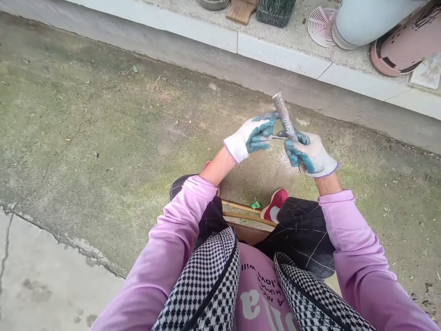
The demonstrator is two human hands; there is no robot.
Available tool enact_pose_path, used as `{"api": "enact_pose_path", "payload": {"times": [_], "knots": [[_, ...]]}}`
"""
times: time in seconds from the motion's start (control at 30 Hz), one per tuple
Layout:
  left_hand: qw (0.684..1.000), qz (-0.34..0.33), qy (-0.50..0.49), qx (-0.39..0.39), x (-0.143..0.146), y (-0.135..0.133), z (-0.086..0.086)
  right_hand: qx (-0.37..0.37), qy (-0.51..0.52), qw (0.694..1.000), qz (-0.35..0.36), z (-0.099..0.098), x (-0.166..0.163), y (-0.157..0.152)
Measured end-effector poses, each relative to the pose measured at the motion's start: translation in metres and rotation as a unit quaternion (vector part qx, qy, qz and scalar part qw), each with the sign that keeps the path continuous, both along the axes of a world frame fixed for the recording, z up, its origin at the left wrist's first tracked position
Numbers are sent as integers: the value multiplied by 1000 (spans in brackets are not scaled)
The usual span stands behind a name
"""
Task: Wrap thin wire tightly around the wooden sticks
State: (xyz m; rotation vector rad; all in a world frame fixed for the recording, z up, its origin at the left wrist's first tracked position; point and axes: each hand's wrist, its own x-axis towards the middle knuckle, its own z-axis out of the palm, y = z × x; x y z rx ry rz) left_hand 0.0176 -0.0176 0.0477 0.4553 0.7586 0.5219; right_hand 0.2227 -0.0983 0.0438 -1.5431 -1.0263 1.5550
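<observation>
Both my hands wear white gloves with teal palms. My right hand point(310, 156) is closed around the lower part of a grey metal rod point(284, 116) that points up and away, its middle wrapped in thin wire. My left hand point(251, 137) is closed in a pinch on a thin wire end point(278, 137) that runs to the rod's wrapped part. The hands are held close together above the concrete ground, in front of my knees.
A wooden seat edge point(243, 216) shows between my legs, with red shoes point(275, 204) on the mossy concrete. A raised white-edged kerb point(275, 55) runs along the back, holding a pink plastic lid point(320, 25), a large pale container point(365, 20), a pink perforated basket point(403, 48) and a dark pot point(275, 11).
</observation>
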Motion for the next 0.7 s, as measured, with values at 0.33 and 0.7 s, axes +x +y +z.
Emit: {"api": "enact_pose_path", "payload": {"times": [0.33, 0.7], "knots": [[998, 63, 21, -19, -9, 15, -4, -9, -66, 998, -7, -21, -30, 11], [975, 214, 56, 34, -64, 31, 27, -23, -64, 998, -10, -70, -33, 24]]}}
